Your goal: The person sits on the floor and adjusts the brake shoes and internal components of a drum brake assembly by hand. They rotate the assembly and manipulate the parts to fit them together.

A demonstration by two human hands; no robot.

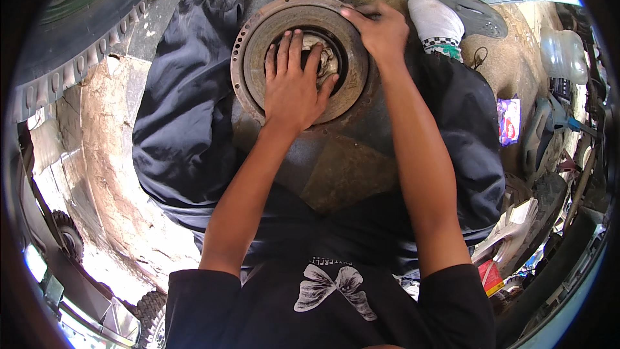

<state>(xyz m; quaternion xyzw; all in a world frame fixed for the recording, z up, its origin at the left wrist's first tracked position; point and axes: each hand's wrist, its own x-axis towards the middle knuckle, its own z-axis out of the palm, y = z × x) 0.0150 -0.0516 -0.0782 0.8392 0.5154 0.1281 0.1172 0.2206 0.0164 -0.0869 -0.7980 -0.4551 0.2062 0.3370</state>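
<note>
A round, rusty metal disc with a raised ring, which looks like a flywheel [258, 29], lies flat on the dark floor between my legs. Small holes line its left rim. Flat across its middle rests my left hand [294, 87], fingers spread over the inner ring and the central opening. A crumpled, shiny pale patch [328, 61] shows in the opening beside those fingers. At the disc's upper right rim is my right hand [381, 29], its fingers curled and thumb pointing at the rim. What they grip, if anything, is hidden and a little blurred.
A large tyre [97, 32] stands at the upper left. My shoe [475, 16] is right of the disc. Farther right are a clear plastic bottle [563, 55], a purple packet [509, 119] and a grey-blue tool-like object [542, 126]. A red box [491, 278] sits lower right.
</note>
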